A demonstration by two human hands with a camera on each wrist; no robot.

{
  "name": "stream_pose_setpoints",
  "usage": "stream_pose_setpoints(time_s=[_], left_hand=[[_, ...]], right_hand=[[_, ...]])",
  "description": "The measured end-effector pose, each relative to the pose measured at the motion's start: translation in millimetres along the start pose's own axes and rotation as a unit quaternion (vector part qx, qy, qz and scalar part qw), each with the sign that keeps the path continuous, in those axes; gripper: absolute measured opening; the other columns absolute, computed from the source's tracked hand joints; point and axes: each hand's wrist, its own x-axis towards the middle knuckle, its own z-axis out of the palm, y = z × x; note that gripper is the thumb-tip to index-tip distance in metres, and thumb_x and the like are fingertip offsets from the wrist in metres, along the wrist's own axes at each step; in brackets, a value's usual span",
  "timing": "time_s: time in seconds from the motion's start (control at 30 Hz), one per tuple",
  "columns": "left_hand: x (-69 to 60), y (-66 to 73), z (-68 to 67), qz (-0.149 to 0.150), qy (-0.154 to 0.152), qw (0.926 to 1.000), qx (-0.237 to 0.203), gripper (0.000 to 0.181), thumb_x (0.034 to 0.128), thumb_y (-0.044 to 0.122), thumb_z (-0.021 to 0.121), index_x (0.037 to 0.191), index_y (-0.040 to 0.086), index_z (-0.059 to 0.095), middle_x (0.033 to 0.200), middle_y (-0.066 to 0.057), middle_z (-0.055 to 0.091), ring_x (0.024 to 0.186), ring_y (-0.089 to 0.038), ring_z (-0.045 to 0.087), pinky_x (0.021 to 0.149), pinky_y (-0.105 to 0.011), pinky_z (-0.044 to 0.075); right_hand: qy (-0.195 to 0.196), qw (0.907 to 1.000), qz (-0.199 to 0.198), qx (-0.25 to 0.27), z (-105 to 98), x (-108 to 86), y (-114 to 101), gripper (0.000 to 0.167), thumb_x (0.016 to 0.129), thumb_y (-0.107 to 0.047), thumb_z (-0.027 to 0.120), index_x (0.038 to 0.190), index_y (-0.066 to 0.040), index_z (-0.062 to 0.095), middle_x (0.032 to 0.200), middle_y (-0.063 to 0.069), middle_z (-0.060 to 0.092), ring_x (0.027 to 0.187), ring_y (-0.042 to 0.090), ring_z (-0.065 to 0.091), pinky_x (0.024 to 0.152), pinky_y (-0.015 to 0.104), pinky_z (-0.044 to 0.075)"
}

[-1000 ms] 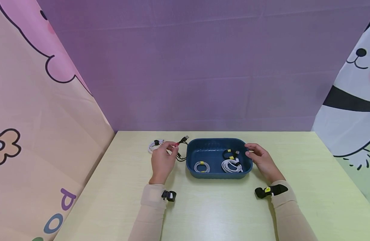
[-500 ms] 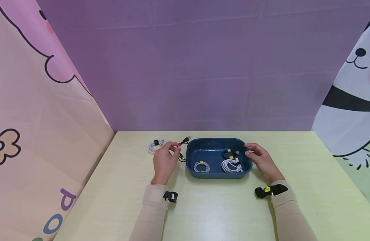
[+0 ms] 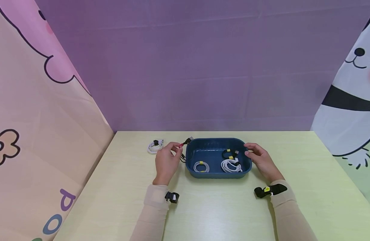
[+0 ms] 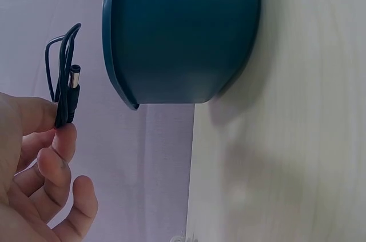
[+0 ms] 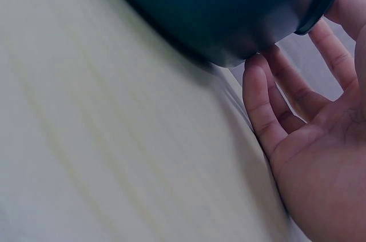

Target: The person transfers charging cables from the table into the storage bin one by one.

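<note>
My left hand (image 3: 168, 164) pinches a folded black USB cable (image 3: 188, 140) with a red tie, just left of a blue plastic bin (image 3: 215, 175). Its USB plug overlaps the bin's far left corner in the head view. In the left wrist view, the cable (image 4: 64, 76) shows a round barrel plug and hangs apart from the bin wall (image 4: 183, 36). My right hand (image 3: 263, 162) holds the bin's right end; in the right wrist view, its thumb reaches over the rim and fingertips (image 5: 255, 73) touch the outer wall.
Inside the bin lie a grey coiled cable (image 3: 207, 164), a white coiled cable (image 3: 225, 165) and a black cable (image 3: 224, 155) with yellow ties. A white coiled cable (image 3: 152, 148) with a black tie lies on the table (image 3: 215, 207) behind my left hand. A purple backdrop (image 3: 185, 67) stands behind.
My left hand has moved slightly to the right with the black cable, bringing its plug to the bin's left rim. My right hand and the bin have stayed in place.
</note>
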Motion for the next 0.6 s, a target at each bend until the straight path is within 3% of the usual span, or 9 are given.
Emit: stream_pose_setpoints(time_s=[0.6], left_hand=[[-3.7,5.4,7.8,0.0,-0.009,1.0,0.001,0.015,0.0919,0.018,0.076,0.106,0.012,0.077,0.079,-0.002,0.074,0.052,-0.009,0.046,0.049,-0.023,0.031]], right_hand=[[-0.004,1.0,-0.003,0.002,0.1,-1.4,-0.7,0.053,0.102,-0.036,0.063,0.145,-0.009,0.049,0.133,-0.002,0.05,0.112,0.007,0.055,0.092,0.015,0.049]])
